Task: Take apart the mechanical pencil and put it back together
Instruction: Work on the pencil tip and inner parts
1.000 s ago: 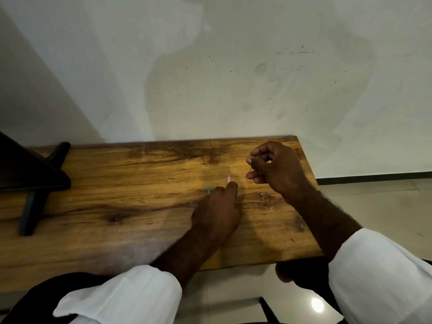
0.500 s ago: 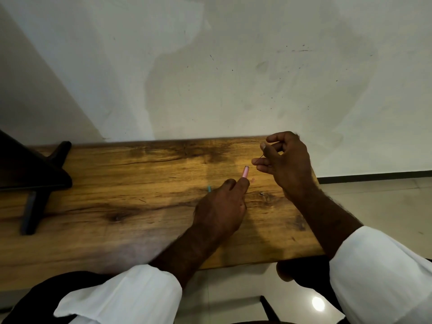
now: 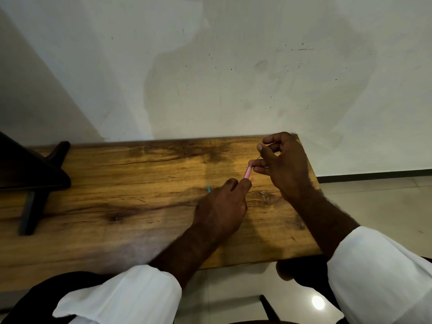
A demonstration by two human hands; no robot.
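teal piece [image 3: 208, 189]: lay flat on the wood just left of the left hand's knuckles, not touched
left hand [image 3: 224, 206]: curled, fingertips pinched round the lower end of the pink tube
pink tube [image 3: 248, 171]: held slanting up and rightward out of the left fingertips, its upper mouth met by the right hand's lower fingers
thin rod [image 3: 259, 157]: dark and hair-fine, ran from the right hand's thumb pinch down toward the tube's mouth; too small to tell whether already inside
right hand [image 3: 285, 164]: thumb and forefinger pinched on the rod's upper end, remaining fingers curled below, near the tube's mouth
risk, snapping: judged likely if pushed off-axis against the mouth's rim, given so slender a rod
risk, missing the mouth: judged possible with both hands raised and neither braced on the wood
risk, dropping: judged costly, since hard to find again on dark grain, or lost over the edge just right of the right hand
risk, stray part: teal piece judged easy to knock away with a shift of the left wrist
table [image 3: 140, 183]: warm brown plank with dark knots and streaks, ended just beyond the right hand
black stand [image 3: 35, 174]: stood far left of both hands
wall [image 3: 233, 66]: pale, stained and scuffed, rose right behind the far edge
floor [image 3: 374, 195]: glossy light tile, seen right of and below the right forearm
white sleeves [image 3: 121, 298]: pushed back from both wrists
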